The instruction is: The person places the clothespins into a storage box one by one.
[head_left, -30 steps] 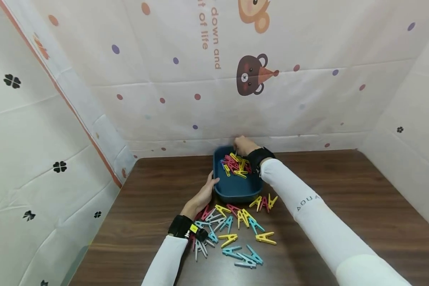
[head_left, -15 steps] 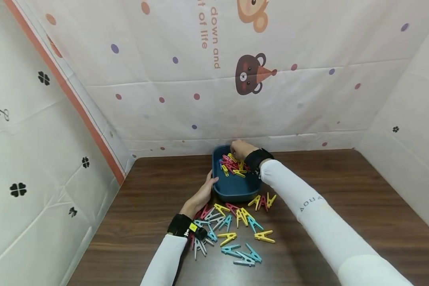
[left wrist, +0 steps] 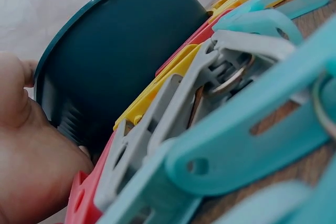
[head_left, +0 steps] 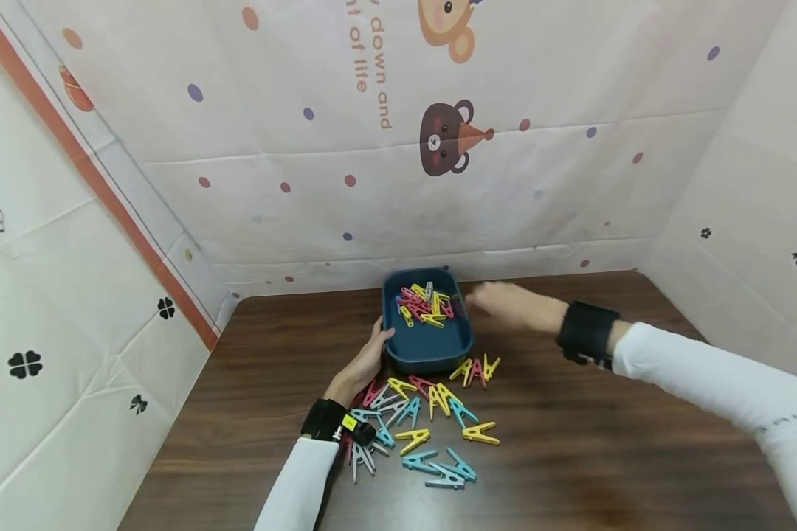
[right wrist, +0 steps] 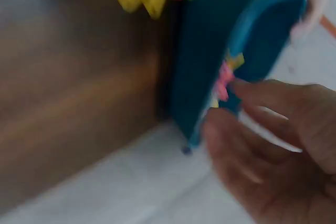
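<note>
A blue bin (head_left: 428, 349) holds a pile of pink and yellow clothespins (head_left: 423, 304) with a grey one on top, at its far end. My left hand (head_left: 361, 363) holds the bin's left wall, thumb over the rim; in the left wrist view the hand (left wrist: 37, 145) is against the dark bin (left wrist: 126, 40). Just right of the bin is my right hand (head_left: 514, 306), blurred. In the right wrist view that hand (right wrist: 278, 135) shows bent, parted fingers with nothing between them, and the bin (right wrist: 199, 61) lies beyond.
Several loose clothespins, blue (head_left: 461, 466), yellow (head_left: 481, 434), grey (head_left: 362, 459) and red, lie on the brown table (head_left: 571, 435) in front of the bin and beside my left wrist. A patterned cloth (head_left: 305, 221) hangs behind the table.
My right hand has left the bin's far end and moved right, outside the rim. A grey clothespin now shows on the pile. My left hand has kept its hold on the bin.
</note>
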The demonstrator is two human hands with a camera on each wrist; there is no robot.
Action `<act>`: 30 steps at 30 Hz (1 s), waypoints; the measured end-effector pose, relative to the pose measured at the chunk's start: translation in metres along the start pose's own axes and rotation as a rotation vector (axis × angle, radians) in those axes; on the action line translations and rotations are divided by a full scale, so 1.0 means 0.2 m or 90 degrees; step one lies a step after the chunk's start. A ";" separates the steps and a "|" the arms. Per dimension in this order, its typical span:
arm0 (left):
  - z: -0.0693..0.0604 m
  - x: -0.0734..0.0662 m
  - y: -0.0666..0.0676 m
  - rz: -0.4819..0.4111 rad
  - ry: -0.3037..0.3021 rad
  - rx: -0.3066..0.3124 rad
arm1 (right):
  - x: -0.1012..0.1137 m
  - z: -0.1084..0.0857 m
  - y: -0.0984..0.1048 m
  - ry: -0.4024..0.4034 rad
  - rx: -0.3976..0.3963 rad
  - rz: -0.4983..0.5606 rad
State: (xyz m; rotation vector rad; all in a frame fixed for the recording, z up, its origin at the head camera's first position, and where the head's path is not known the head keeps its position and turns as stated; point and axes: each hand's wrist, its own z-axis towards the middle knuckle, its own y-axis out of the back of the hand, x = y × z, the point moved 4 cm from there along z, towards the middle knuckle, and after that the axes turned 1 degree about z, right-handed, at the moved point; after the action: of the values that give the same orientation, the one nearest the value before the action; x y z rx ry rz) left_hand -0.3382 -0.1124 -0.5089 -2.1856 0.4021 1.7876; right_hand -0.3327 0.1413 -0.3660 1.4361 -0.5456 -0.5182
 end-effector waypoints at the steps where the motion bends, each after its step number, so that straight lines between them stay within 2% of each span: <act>1: 0.00 0.00 0.00 -0.002 0.002 -0.001 | 0.01 -0.04 -0.05 -0.013 0.039 0.023; 4: -0.01 0.01 0.01 -0.003 0.006 -0.006 | 0.03 -0.15 -0.18 -0.053 0.125 0.114; 6: -0.01 0.01 0.01 -0.005 0.008 -0.013 | 0.05 -0.19 -0.26 -0.071 0.147 0.196; 9: -0.01 0.01 0.01 0.000 0.011 -0.013 | 0.07 -0.24 -0.36 -0.089 0.138 0.250; 12: -0.01 0.01 0.00 0.007 0.012 -0.004 | 0.07 -0.26 -0.41 -0.086 0.102 0.242; 16: -0.01 0.00 0.00 0.008 0.007 -0.007 | 0.06 -0.27 -0.42 -0.070 0.062 0.234; 19: 0.00 0.00 0.01 0.008 0.006 -0.008 | 0.05 -0.27 -0.41 -0.056 0.053 0.245; 25: 0.00 0.00 0.00 0.016 0.013 -0.004 | 0.04 -0.30 -0.39 -0.020 0.052 0.253; 30: 0.00 0.00 0.00 0.013 0.014 -0.006 | 0.02 -0.32 -0.33 0.000 0.074 0.260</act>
State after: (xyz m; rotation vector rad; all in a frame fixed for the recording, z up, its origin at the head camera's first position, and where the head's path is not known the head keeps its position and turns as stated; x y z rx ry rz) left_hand -0.3378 -0.1125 -0.5092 -2.2174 0.4221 1.7809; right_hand -0.2890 0.1846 -0.4349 1.3861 -0.8556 -0.1629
